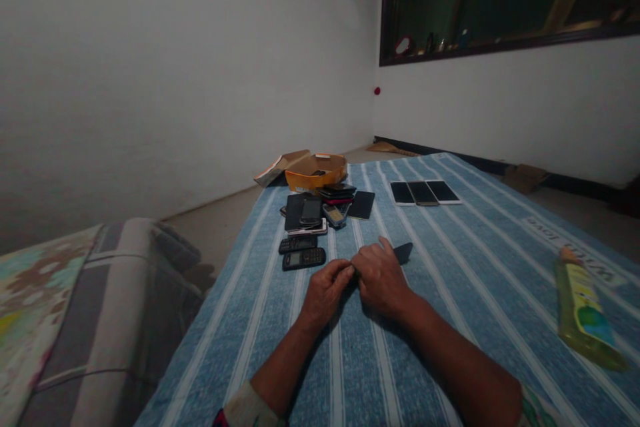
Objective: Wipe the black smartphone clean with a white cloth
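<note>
Over the striped cloth, my left hand (325, 290) and my right hand (383, 280) meet. A dark, flat, thin object (403, 253) sticks out beyond my right hand; its kind is mostly hidden by the fingers. My right hand is closed around it. The left thumb and fingers pinch together at its near end, right against the right hand. Left of the hands lie two black keypad phones (304, 259), one behind the other. Behind these is a loose pile of phones (311, 211), with a grey keypad phone (334, 215) and a dark flat phone (361, 205) at its right.
An open orange cardboard box (316, 180) stands at the far end of the blue striped cloth (425, 360). Three flat phones (425, 193) lie side by side at the far right. A bottle of yellow-green liquid (587, 313) lies on the right. A striped padded seat (125, 307) is on the left.
</note>
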Available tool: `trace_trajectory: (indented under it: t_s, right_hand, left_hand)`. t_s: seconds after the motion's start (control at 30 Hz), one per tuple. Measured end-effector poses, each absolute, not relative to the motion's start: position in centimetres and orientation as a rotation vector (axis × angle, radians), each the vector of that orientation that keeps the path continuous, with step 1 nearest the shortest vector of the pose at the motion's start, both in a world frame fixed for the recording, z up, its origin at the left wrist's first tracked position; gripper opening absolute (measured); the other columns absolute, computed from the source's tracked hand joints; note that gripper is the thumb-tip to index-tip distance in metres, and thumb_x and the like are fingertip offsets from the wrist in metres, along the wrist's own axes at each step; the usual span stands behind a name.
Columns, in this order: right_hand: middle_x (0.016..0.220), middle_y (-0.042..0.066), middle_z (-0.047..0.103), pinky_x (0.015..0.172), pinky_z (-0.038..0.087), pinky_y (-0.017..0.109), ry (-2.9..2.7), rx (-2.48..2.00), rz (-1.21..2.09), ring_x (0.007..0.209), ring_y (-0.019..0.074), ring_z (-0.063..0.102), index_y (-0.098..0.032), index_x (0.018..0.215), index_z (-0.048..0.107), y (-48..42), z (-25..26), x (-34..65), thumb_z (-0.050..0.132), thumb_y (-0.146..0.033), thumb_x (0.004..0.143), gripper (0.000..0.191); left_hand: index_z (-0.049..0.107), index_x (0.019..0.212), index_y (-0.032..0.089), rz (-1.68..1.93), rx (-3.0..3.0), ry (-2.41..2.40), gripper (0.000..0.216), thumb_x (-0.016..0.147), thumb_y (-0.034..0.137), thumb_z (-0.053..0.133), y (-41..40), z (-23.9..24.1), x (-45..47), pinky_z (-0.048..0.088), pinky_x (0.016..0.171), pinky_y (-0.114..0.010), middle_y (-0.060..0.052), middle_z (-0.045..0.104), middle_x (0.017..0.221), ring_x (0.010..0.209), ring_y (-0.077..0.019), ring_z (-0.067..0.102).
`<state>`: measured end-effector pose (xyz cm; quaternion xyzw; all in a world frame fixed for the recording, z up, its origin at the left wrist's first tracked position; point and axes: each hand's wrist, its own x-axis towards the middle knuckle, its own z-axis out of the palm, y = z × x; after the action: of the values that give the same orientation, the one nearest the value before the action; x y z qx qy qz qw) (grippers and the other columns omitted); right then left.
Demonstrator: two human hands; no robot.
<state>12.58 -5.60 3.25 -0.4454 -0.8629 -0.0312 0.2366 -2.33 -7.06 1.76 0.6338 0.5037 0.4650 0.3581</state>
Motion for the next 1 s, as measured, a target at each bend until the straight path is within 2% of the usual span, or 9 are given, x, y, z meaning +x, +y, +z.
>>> trace_trajectory:
  t_s: [0.2,0.4,0.8,0.9,1.0]
  right_hand:
    - [0.083,0.004,0.061,0.105,0.021,0.044,-2.402,-1.228,-0.034,0.086,0.0211,0.052,-0.019,0.083,0.063,-5.2,3.7,14.0,0.05,-0.01,0.082,0.015]
    - [0.08,0.004,0.061,0.104,0.021,0.045,-2.385,-1.293,-0.009,0.084,0.0208,0.053,-0.019,0.078,0.063,-4.6,3.7,15.2,0.049,-0.008,0.08,0.018]
    - [0.078,0.003,0.059,0.104,0.022,0.046,-2.325,-1.325,0.024,0.082,0.02,0.053,-0.02,0.076,0.061,-3.1,2.9,19.2,0.046,-0.007,0.08,0.02]
    - [0.077,0.003,0.058,0.102,0.024,0.047,-2.306,-1.338,0.034,0.081,0.0207,0.053,-0.02,0.073,0.059,-2.4,2.6,20.1,0.044,-0.008,0.08,0.02]
    - [0.076,0.004,0.057,0.093,0.033,0.042,-2.257,-1.34,0.114,0.08,0.0209,0.053,-0.019,0.071,0.057,-1.6,2.1,21.0,0.041,-0.009,0.078,0.02]
  left_hand:
    - [0.071,0.085,0.017,1.174,1.692,1.288,0.027,0.085,0.038,0.055,-7.3,2.1,-2.4,0.05,0.07,-0.03,-0.004,0.069,0.078,0.069,-0.0175,0.061]
    - [0.07,0.078,0.016,1.134,1.737,1.319,0.029,0.086,0.039,0.053,-7.6,2.1,-2.6,0.045,0.063,-0.026,0.0,0.061,0.065,0.062,-0.0147,0.055]
    - [0.067,0.078,0.017,1.094,1.758,1.361,0.031,0.089,0.04,0.049,-8.0,2.2,-2.8,0.043,0.062,-0.026,0.001,0.059,0.066,0.063,-0.0156,0.056]
    - [0.067,0.076,0.016,1.08,1.741,1.379,0.033,0.09,0.04,0.048,-7.9,2.2,-2.9,0.042,0.062,-0.026,0.0,0.058,0.066,0.063,-0.0157,0.056]
    - [0.066,0.076,0.016,1.057,1.701,1.392,0.033,0.09,0.041,0.049,-7.9,2.1,-3.0,0.041,0.061,-0.025,0.0,0.057,0.065,0.063,-0.016,0.055]
